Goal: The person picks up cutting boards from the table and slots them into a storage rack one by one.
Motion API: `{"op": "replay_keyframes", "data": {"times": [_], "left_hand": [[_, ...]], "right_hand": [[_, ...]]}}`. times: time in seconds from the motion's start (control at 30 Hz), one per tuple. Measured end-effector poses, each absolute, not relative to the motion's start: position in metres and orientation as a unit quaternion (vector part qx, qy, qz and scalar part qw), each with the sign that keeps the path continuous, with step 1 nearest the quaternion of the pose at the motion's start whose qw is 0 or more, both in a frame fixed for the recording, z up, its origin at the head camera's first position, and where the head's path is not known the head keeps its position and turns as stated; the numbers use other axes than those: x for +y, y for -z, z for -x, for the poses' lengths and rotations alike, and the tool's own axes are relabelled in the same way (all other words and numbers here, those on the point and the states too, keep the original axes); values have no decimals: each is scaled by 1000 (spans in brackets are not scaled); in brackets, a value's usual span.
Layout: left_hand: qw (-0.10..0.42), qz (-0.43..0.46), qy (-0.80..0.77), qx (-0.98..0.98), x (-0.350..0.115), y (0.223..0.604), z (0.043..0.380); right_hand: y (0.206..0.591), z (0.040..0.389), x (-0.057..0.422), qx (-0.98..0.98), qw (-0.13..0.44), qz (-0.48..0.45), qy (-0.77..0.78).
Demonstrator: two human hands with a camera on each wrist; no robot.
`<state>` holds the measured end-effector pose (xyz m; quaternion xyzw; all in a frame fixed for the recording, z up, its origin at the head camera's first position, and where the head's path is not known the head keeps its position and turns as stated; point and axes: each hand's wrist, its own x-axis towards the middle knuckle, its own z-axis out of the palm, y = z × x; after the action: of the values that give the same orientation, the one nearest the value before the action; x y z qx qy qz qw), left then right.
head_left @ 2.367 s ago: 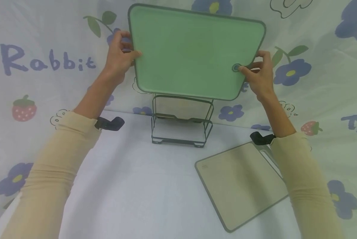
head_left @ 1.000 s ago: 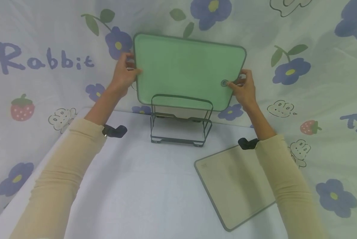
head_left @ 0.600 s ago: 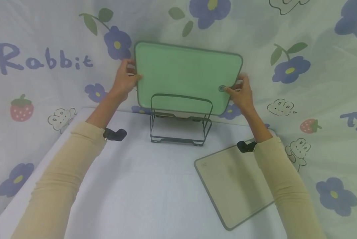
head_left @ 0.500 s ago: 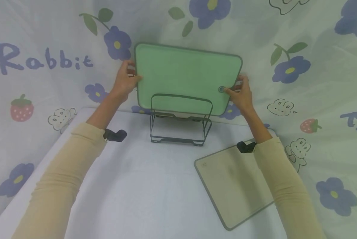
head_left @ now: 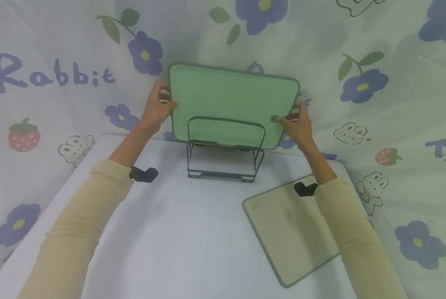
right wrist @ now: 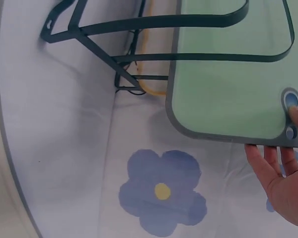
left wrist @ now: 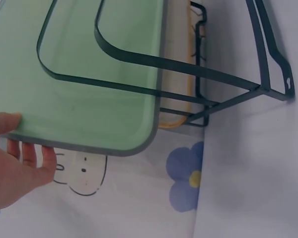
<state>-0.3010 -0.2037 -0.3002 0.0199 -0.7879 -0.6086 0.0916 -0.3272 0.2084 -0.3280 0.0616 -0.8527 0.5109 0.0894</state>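
A green cutting board (head_left: 226, 95) with a grey rim stands upright between both hands, its lower part behind the front wire loops of a dark rack (head_left: 223, 174). My left hand (head_left: 157, 106) pinches the board's left edge, thumb on the green face and fingers behind. On the opposite edge my right hand (head_left: 299, 126) grips it, thumb at the small round hole (head_left: 274, 118). In the left wrist view, another pale board (left wrist: 176, 79) with an orange edge sits in the rack behind the green one. The green board's lower edge hangs above the rack's base bars.
A beige cutting board (head_left: 293, 232) with a grey rim lies flat on the white table (head_left: 170, 249) at the right, partly under the right sleeve. Behind the rack hangs a printed cloth (head_left: 58, 108) with flowers and rabbits.
Both hands have lowered the green cutting board from above the rack to behind its front loops. The rack and the beige board have stayed put.
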Motion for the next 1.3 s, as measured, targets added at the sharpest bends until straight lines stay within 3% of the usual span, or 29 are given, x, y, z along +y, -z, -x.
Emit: {"op": "replay_keyframes", "data": {"times": [1.3], "left_hand": [[73, -40, 584, -808, -203, 348, 298]], "right_hand": [[376, 321, 209, -854, 84, -64, -509]]}}
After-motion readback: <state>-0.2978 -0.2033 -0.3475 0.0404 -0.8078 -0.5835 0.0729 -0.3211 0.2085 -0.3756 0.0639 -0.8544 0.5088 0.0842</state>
